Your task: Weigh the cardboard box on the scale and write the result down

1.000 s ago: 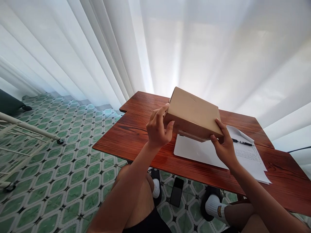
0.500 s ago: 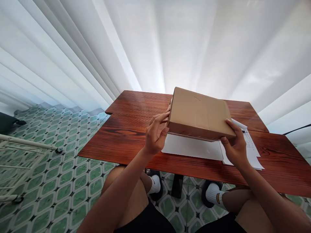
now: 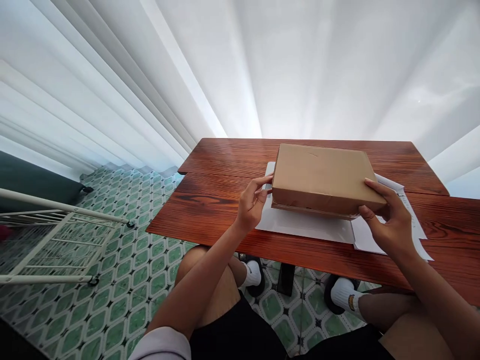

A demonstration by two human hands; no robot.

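Since the earlier frame the flat brown cardboard box [image 3: 324, 177] has come down from a tilted, raised hold to sit nearly level and low over the reddish-brown wooden tabletop [image 3: 225, 200].

Head view: the box lies at the centre of the tabletop, above a white sheet [image 3: 300, 227]; its near edge looks slightly lifted, though whether the far edge rests on the sheet cannot be told. The left hand [image 3: 253, 202] is closed on the box's 9 o'clock end, fingertips on the side wall. The right hand [image 3: 392, 220] grips the corner at 4 o'clock, thumb on top and fingers beneath. Printed white papers [image 3: 408, 225] show at 3 o'clock, partly under the box. A white metal rack [image 3: 56, 235] stands on the green patterned floor tiles [image 3: 123, 280] at 9 o'clock.

Judgement: the step in hand appears to be setting the box down. The next move calls for lowering the near edge evenly and freeing the right fingers from below without shifting the papers.
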